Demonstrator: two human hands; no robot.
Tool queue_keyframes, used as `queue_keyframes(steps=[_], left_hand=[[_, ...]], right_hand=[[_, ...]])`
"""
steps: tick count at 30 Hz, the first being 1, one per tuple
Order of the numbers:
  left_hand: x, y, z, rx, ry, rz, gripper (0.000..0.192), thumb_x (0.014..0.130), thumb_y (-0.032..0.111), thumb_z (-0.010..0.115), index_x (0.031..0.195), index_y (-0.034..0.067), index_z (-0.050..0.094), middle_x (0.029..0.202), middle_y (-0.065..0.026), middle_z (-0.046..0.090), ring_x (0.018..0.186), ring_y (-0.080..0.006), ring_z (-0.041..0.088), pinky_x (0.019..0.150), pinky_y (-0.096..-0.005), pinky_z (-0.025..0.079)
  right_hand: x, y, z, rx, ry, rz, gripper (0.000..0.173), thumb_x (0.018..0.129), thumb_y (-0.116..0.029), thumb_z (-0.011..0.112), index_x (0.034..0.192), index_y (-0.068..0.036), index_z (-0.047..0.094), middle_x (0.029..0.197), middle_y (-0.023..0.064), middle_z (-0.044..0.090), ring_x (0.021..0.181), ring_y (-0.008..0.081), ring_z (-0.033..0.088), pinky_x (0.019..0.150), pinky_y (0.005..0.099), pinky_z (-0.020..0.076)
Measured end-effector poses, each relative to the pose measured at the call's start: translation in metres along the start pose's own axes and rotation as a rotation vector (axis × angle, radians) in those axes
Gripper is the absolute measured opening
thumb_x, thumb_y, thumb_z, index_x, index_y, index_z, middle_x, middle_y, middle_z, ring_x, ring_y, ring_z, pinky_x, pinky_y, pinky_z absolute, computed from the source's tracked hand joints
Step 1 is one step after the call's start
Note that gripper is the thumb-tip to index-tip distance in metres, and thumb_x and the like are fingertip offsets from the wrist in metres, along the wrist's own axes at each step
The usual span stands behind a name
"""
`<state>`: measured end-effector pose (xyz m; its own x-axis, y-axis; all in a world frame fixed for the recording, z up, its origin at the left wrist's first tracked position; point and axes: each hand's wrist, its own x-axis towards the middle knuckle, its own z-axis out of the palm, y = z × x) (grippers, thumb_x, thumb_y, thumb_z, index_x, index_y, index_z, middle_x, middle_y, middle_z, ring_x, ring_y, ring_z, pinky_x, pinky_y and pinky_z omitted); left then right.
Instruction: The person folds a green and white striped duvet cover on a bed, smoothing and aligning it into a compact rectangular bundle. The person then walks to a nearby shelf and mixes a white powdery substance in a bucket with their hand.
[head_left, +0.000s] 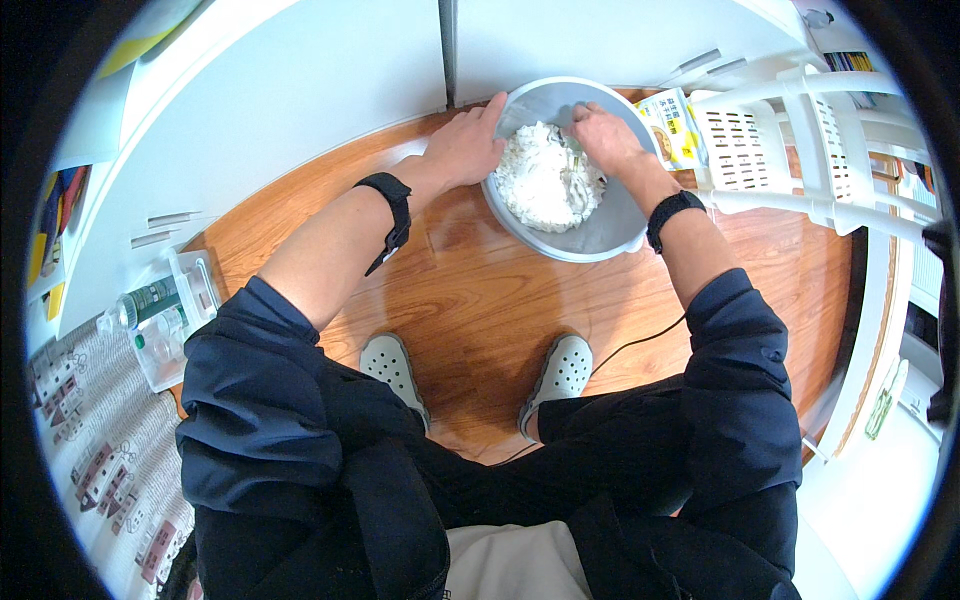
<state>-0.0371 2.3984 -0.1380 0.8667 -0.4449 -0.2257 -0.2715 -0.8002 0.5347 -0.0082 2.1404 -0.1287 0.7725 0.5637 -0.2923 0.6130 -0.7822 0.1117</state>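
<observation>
A round grey plastic basin (615, 225) stands on the wood floor in front of me, near the white cabinet fronts. In it lies a lumpy, soft white mass (546, 184), which looks like wet flour or dough. My left hand (469, 142) grips the basin's left rim, index finger stretched up along the edge. Over the basin's far right part, my right hand (604, 136) has its fingers curled around what seems to be a thin utensil (576, 160) reaching into the white mass. Most of that utensil is hidden by the hand.
Right of the basin stand a printed food packet (675, 129) and a white slatted rack (739, 150). White cabinet doors (352, 67) border the far side. Bottles lie in a clear bin (161, 352) at left. A black cable (637, 341) runs near my right clog (566, 366).
</observation>
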Motion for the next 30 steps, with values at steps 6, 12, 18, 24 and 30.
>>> queue_keyframes(steps=[6,12,18,24,30], left_hand=[[0.0003,0.0023,-0.0004,0.004,-0.018,-0.022,0.069,0.103,0.025,0.049,0.160,0.004,0.018,0.145,-0.0240,0.050,0.129,-0.0389,0.052,0.109,-0.0472,0.045],[-0.0010,0.0047,-0.0034,0.012,-0.015,-0.012,0.069,0.103,0.024,0.049,0.160,0.003,0.017,0.144,-0.0258,0.050,0.130,-0.0398,0.051,0.109,-0.0474,0.044],[-0.0017,0.0098,-0.0085,0.001,-0.051,-0.031,0.069,0.104,0.022,0.050,0.161,0.002,0.014,0.148,-0.0289,0.047,0.135,-0.0415,0.049,0.115,-0.0476,0.041],[-0.0006,0.0089,-0.0068,0.007,-0.038,-0.027,0.070,0.103,0.021,0.051,0.160,0.002,0.016,0.147,-0.0282,0.048,0.132,-0.0420,0.051,0.112,-0.0483,0.043],[0.0004,0.0060,-0.0036,0.018,0.000,-0.008,0.071,0.102,0.022,0.053,0.160,0.003,0.017,0.142,-0.0291,0.052,0.127,-0.0431,0.054,0.108,-0.0494,0.045]], right_hand=[[0.0006,0.0003,-0.0011,-0.011,0.005,-0.002,0.032,0.085,-0.002,0.060,0.113,-0.010,0.074,0.115,0.0120,0.064,0.117,0.0295,0.059,0.101,0.0395,0.0518],[0.0011,-0.0008,0.0000,0.035,0.008,-0.006,0.033,0.085,-0.002,0.060,0.114,-0.010,0.074,0.114,0.0114,0.063,0.117,0.0291,0.059,0.101,0.0395,0.0518],[-0.0001,0.0003,0.0024,0.024,0.012,-0.012,0.034,0.085,-0.003,0.060,0.115,-0.011,0.074,0.113,0.0110,0.063,0.116,0.0291,0.059,0.100,0.0387,0.0517],[-0.0003,0.0000,0.0037,0.007,0.015,-0.015,0.036,0.085,-0.001,0.059,0.115,-0.012,0.075,0.113,0.0114,0.063,0.115,0.0291,0.059,0.101,0.0378,0.0513],[-0.0015,-0.0006,0.0005,-0.015,0.000,-0.020,0.037,0.084,0.000,0.060,0.115,-0.013,0.075,0.114,0.0110,0.063,0.114,0.0289,0.059,0.101,0.0377,0.0516]])
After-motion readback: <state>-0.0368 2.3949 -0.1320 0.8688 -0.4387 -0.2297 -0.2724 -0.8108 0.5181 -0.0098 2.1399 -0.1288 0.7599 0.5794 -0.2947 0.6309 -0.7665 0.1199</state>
